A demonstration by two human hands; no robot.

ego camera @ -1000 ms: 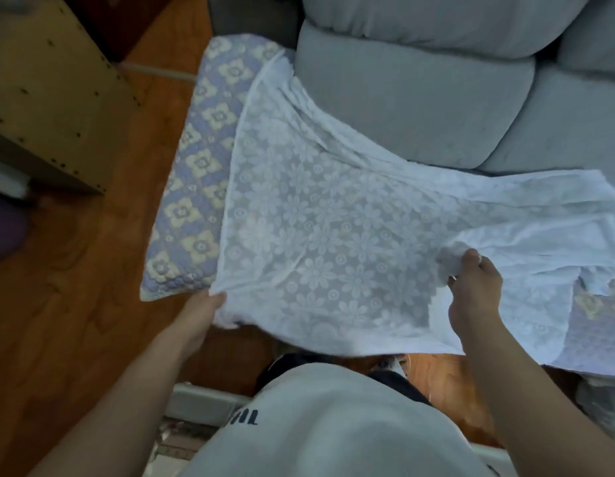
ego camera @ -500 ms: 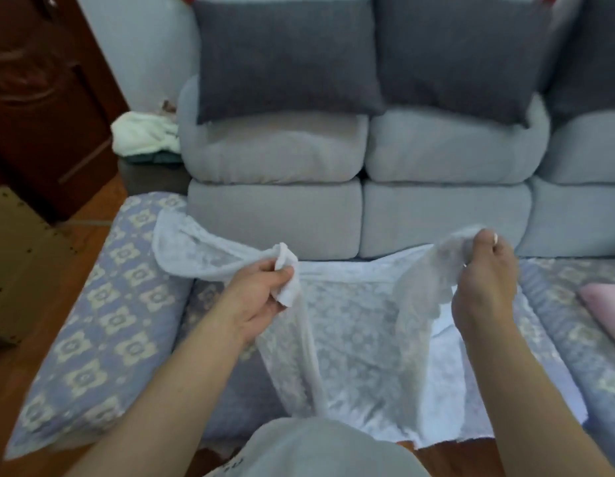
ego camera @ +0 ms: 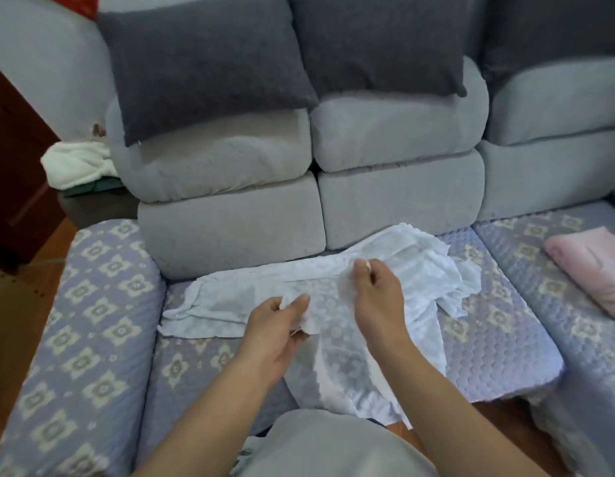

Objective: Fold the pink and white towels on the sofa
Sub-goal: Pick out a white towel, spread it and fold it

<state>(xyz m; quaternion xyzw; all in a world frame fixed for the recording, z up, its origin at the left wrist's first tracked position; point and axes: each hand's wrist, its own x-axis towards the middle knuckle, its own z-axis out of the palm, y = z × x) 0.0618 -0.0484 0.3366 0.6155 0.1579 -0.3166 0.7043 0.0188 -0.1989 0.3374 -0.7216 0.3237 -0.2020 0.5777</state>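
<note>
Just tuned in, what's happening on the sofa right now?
A person is working on the white towel, a lacy sheet lying crumpled across the sofa seat. The left hand and right hand each pinch a bit of its fabric near the middle. It is not yet folded. The pink towel lies on the seat to the right, untouched by either hand.

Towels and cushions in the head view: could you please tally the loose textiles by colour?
White lace towel, held by the left hand and right hand: 1
Pink towel: 1
Cream bundle beside the sofa: 1
Dark grey cushions: 3
Total: 6
</note>
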